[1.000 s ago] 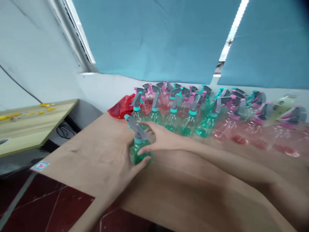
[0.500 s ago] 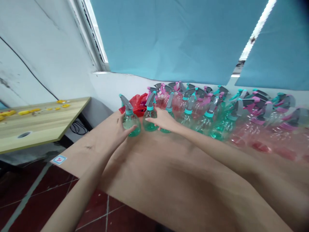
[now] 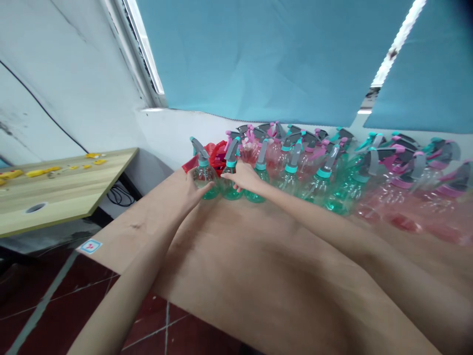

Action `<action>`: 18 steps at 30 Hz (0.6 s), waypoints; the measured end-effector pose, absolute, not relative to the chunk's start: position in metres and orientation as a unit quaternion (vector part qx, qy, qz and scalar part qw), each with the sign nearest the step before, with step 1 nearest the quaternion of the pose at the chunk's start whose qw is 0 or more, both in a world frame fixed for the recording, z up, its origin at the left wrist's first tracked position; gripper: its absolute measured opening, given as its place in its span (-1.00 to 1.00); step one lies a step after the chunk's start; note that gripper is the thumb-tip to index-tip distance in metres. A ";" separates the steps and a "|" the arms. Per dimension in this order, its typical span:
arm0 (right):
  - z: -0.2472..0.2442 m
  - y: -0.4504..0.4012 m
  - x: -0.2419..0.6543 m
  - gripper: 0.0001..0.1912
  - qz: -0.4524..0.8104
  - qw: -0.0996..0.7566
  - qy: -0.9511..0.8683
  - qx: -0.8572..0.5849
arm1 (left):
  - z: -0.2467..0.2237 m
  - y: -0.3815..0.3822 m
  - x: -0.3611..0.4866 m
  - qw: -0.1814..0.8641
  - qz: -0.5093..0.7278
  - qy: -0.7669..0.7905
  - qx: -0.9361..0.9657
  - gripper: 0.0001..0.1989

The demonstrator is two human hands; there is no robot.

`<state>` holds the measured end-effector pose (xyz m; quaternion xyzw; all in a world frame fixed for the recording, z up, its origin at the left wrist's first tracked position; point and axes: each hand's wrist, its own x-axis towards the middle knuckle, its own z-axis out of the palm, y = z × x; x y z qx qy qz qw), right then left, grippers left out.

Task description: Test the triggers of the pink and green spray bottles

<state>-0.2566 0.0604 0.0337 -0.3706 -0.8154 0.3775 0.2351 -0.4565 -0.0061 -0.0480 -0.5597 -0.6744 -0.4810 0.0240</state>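
Note:
My left hand (image 3: 194, 190) curves around the left side of the leftmost spray bottle (image 3: 204, 175), which has a clear green body, turquoise collar and grey trigger head. The thumb lies across its front. My right hand (image 3: 246, 176) is at the second green spray bottle (image 3: 231, 190), one finger or thumb reaching across its front; its other fingers are partly hidden. Just right of that stands a third green spray bottle (image 3: 258, 193), partly behind my right wrist. All three stand upright on the brown tabletop (image 3: 221, 256), the first two side by side.
Several more green-bodied bottles (image 3: 318, 185) and pink-bodied bottles (image 3: 399, 197) fill the table's back and right side. A crumpled red plastic bag (image 3: 216, 153) lies behind the leftmost ones. A separate wooden table (image 3: 74, 190) with yellow pieces stands left, across a gap.
The leftmost bottle has moved right and back with my left hand, closing the gap to the second bottle. My right hand has shifted slightly, staying at the second bottle.

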 end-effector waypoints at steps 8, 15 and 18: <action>0.037 0.055 -0.251 -0.42 0.360 0.205 -0.833 -0.365 | -0.038 -0.023 -0.440 0.002 -0.497 -0.702 -0.511 -0.15; 0.031 0.031 -0.196 -0.56 0.360 0.193 -0.882 -0.237 | -0.025 -0.097 -0.376 0.008 -0.469 -0.669 -0.577 -0.38; 0.029 0.022 -0.155 -0.44 0.425 0.149 -0.877 -0.167 | -0.035 -0.116 -0.340 -0.093 -0.411 -0.658 -0.624 -0.29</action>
